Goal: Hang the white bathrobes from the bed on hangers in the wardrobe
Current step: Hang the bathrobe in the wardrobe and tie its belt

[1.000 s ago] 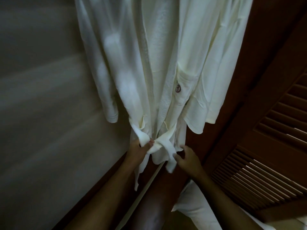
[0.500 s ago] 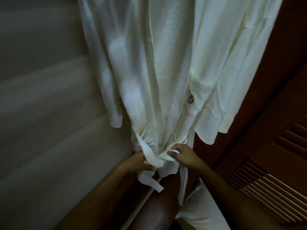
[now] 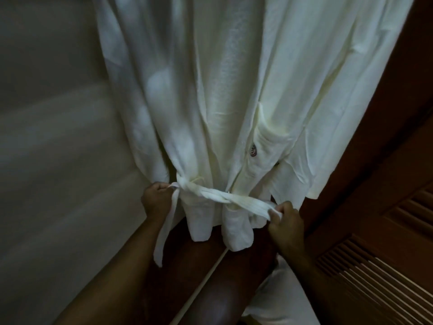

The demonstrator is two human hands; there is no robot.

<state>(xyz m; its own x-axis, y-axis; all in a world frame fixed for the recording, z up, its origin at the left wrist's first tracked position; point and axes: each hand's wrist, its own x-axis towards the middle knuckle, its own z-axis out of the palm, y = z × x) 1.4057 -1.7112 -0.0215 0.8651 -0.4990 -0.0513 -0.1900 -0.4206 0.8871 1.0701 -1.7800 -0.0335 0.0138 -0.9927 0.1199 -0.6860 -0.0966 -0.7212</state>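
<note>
Head camera is looking down at a white bathrobe that is hanging full length inside the wardrobe, its top and any hanger lying out of view above. A pale wall is standing to its left and a dark slatted door to its right.

Both hands are working the belt at the robe's waist. The left hand is curling into a fist round one end, with the loose tail dangling below it. The right hand is pinching the other end between thumb and curled fingers.

The belt is running taut across the front of the robe, almost level and dipping a little toward the right hand, so its long axis is lying crosswise to the hanging cloth. The two ends are crossing roughly midway between the hands, neither hand being clearly nearer. Judging by this, the person is tying the belt shut, and the coming pull is going to act outward along that line, each hand drawing away from the crossing.

More white cloth is showing low down by the right forearm; whether it is another robe I cannot tell.
</note>
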